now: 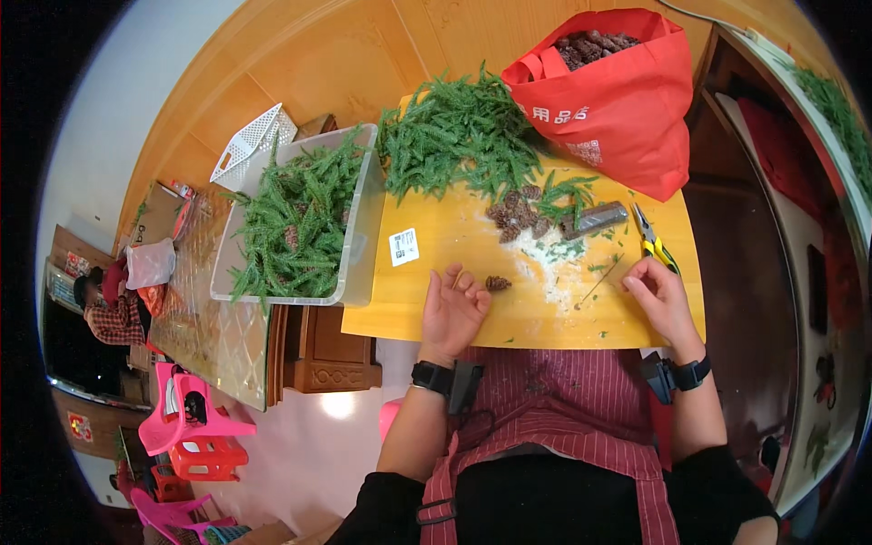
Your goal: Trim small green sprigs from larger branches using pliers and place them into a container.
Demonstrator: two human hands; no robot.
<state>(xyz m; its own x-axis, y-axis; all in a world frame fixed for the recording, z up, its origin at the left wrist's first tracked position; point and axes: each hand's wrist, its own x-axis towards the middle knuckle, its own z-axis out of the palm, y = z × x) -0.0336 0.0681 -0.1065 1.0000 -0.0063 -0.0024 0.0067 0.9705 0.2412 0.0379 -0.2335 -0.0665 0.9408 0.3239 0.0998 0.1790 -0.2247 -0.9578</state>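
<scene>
My left hand [451, 307] lies palm up on the yellow board [436, 300], fingers apart, with a small brown pine cone [497, 283] just beside its fingertips. My right hand [660, 295] pinches the end of a thin wire or twig [598, 283] that slants across the board. Yellow-handled pliers [654, 241] lie just above that hand. A cluster of pine cones [515, 216] and a grey roll [595, 219] sit farther up, below a heap of green fir sprigs [459, 141].
A clear plastic bin [359, 227] of green sprigs stands left of the board. A red bag [627, 104] holding pine cones sits at the back right. A white basket [250, 141] lies behind the bin. Pink and red stools [195, 427] stand lower left, near another person [109, 304].
</scene>
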